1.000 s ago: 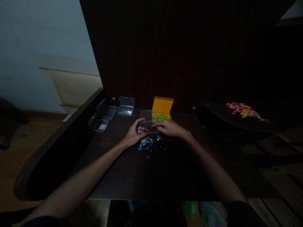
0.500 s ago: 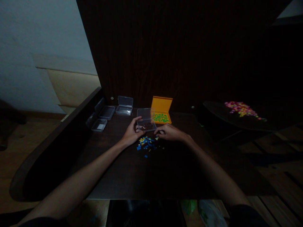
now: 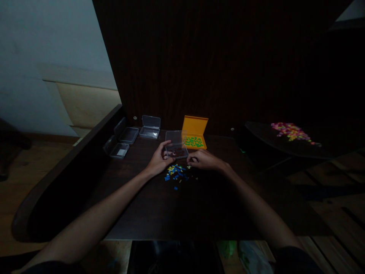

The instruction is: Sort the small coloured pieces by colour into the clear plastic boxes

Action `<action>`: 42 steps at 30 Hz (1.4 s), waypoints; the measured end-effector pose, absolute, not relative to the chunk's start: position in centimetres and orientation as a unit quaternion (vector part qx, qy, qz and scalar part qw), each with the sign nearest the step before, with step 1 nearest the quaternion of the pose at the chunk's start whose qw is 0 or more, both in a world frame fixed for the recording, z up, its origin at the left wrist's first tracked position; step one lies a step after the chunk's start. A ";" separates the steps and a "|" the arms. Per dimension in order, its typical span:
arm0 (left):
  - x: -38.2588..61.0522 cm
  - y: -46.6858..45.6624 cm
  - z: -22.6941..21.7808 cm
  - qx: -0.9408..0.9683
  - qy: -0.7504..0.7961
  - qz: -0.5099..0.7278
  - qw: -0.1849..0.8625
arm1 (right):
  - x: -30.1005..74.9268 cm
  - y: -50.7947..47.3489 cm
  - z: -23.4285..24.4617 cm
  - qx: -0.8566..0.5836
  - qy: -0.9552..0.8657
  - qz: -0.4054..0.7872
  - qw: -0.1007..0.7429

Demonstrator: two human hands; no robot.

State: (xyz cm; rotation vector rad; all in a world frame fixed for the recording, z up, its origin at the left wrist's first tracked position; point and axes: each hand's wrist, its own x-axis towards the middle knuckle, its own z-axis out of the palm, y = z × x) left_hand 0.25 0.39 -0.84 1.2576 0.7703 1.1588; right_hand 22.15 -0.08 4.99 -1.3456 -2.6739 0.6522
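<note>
My left hand grips the left side of a clear plastic box whose lid stands raised at the back. A few small dark bits seem to lie inside it, too dim to name. My right hand is at the box's front right corner, fingers curled together and pointing down. What its fingertips hold, if anything, is hidden; a pale small piece shows just beneath them. Directly in front of the box lies a loose pile of small blue and yellow plastic pieces, with one blue piece apart, nearer me.
Behind the clear box stands an open orange box holding green pieces. Several open clear cases sit at the back left, by the raised side panel. Pink and yellow pieces are heaped on a dark surface at right.
</note>
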 end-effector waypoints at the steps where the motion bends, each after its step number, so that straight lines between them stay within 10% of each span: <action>1: 0.3 0.4 -0.8 0.540 0.334 0.498 0.591 | 22.1 -0.1 5.0 -0.440 -0.872 0.211 0.038; 42: 0.2 0.4 -0.8 0.540 0.308 0.491 0.611 | 19.6 2.7 3.5 -0.534 -0.800 0.167 0.217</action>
